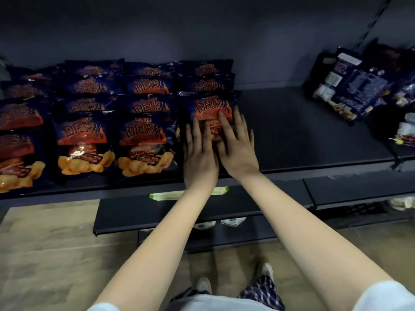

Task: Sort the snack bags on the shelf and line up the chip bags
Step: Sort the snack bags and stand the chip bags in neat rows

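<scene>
Seen from the head camera, the shelf (303, 131) carries tidy columns of chip bags (143, 135) across its left half, overlapping from the back wall down to the front edge. Both hands lie on the front bag (211, 108) of the rightmost column, near the middle of the front edge. The left hand (199, 158) and right hand (235, 147) sit side by side, each grip spread flat with straight fingers, pressing the bag rather than pinching it. I'd judge the lining-up well advanced but not finished. A jumbled heap of bags (354, 86) sits unsorted at the shelf's right end, well apart across bare shelf.
</scene>
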`<state>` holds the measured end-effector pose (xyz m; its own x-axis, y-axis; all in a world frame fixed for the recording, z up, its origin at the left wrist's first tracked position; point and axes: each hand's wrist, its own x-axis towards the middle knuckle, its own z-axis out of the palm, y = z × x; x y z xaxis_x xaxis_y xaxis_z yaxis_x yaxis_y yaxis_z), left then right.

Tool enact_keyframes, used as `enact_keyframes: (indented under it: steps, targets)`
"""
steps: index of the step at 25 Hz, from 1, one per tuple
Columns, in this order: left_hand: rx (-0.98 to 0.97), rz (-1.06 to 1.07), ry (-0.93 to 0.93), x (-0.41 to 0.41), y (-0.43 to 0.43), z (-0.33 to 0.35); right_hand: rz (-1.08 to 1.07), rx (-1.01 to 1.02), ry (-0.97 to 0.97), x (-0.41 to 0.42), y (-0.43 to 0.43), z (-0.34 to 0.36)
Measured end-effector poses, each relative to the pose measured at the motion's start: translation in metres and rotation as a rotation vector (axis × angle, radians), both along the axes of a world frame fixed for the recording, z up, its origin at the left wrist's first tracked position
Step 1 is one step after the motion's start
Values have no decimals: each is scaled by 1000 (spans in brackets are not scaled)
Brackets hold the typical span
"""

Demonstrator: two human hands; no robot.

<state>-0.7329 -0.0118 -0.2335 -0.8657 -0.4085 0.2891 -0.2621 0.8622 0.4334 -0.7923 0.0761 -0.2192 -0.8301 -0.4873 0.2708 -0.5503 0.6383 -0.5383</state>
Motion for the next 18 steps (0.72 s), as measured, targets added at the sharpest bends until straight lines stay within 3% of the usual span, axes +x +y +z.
enact_keyframes:
  steps: [18]
  targets:
    - [71, -8, -100, -3, 0, 5, -9, 171, -44, -4, -4, -8]
